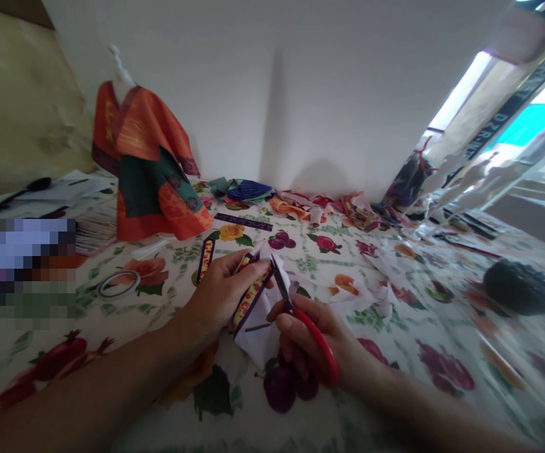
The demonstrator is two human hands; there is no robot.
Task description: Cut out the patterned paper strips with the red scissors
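Observation:
Between the thumb and fingers of my left hand [220, 286] is a patterned strip [252, 297], yellow and red with dark purple edges, together with thin white material [253, 346] that hangs below it. My right hand [307, 333] grips red-handled scissors [317, 346]. Their dark blades point up and away, beside the upper end of the strip. A similar patterned strip [206, 261] lies on the tablecloth just beyond my left hand, and a dark purple strip [244, 222] lies farther back.
A doll figure in an orange and green robe [144, 157] stands at the back left. A roll of tape [119, 284] lies left, fabric scraps [305, 204] along the wall, white scraps [385, 296] right of centre, and a dark bundle [522, 286] with white figures [470, 176] at the right.

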